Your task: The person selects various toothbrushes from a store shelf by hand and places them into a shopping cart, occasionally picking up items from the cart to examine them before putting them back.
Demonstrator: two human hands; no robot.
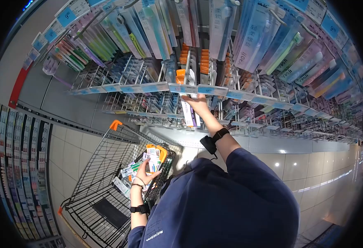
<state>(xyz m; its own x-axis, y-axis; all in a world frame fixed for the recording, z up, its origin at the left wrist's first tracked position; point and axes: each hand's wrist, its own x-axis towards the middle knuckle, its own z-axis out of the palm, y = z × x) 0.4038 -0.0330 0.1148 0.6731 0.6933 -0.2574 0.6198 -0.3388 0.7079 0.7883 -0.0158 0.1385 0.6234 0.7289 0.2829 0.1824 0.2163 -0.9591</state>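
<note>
My right hand (198,104) is raised to the shelf edge, its fingers closed on a white and purple toothbrush package (188,114) with an orange top, which hangs upright just at the price-label strip (183,88). Lower left, my left hand (144,175) is over the shopping cart (103,165), its fingers touching white and orange packages (153,158) inside the basket. Whether those fingers grip a package is hard to tell. More packs with green and white print (131,170) lie beneath that hand.
Hanging toothbrush packs (251,35) fill the rack above, with a lower row of hooks (247,113) behind the label strip. A second product rack (22,165) stands at the far left. Tiled floor (313,165) shows at the right.
</note>
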